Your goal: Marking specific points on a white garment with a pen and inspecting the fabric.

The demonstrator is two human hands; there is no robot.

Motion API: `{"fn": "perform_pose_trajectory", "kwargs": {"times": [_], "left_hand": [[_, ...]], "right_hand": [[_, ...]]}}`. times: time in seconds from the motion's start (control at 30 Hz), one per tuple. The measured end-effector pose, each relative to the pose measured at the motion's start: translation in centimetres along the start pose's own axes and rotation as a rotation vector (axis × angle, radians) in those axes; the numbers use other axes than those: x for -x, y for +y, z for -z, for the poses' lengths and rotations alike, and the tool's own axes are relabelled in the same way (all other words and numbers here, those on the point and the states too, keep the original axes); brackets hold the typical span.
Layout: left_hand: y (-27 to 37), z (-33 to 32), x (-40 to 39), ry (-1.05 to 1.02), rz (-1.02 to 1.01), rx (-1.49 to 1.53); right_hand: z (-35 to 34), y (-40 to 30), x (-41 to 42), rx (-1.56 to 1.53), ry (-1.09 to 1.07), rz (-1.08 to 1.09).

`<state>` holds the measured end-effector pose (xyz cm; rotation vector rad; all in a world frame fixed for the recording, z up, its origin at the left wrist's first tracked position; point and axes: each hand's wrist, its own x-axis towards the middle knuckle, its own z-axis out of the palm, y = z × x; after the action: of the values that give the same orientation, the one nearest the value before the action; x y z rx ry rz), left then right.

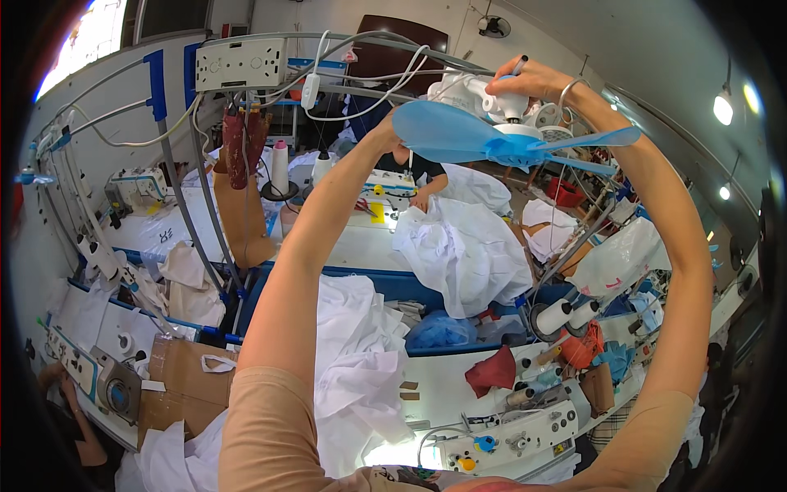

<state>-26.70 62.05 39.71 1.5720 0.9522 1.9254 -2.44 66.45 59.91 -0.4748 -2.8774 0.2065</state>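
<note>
Both my arms are raised to a small fan with blue plastic blades (455,132), which hangs from the overhead rail. Its white motor housing (511,106) is under my right hand (530,79), whose fingers are closed around the top of it; a pen-like dark-tipped rod shows between the fingers. My left hand (391,132) is mostly hidden behind a blade, so its grip cannot be made out. Below lie white fabric (363,369) and an industrial sewing machine (516,433) with its lamp lit.
A white switch box (241,64) and a corded switch (310,91) hang along the rail. Across the bench, a co-worker (430,178) handles white cloth (461,252) at another machine. Thread cones (553,317) stand at the right; a cardboard box (184,381) lies at the left.
</note>
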Motion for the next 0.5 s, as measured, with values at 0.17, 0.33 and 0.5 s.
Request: {"fn": "perform_pose_trajectory", "kwargs": {"times": [0.17, 0.33, 0.5], "left_hand": [[0.6, 1.4, 0.6, -0.005, 0.122, -0.085], [2.5, -0.8, 4.1, 0.110, 0.347, -0.202], [3.5, -0.4, 10.5, 0.322, 0.492, -0.219]], "right_hand": [[-0.7, -0.2, 0.1, 0.042, 0.082, -0.016], [-1.2, 0.8, 1.1, -0.023, 0.147, -0.040], [1.4, 1.7, 3.5, -0.165, 0.068, -0.053]]}}
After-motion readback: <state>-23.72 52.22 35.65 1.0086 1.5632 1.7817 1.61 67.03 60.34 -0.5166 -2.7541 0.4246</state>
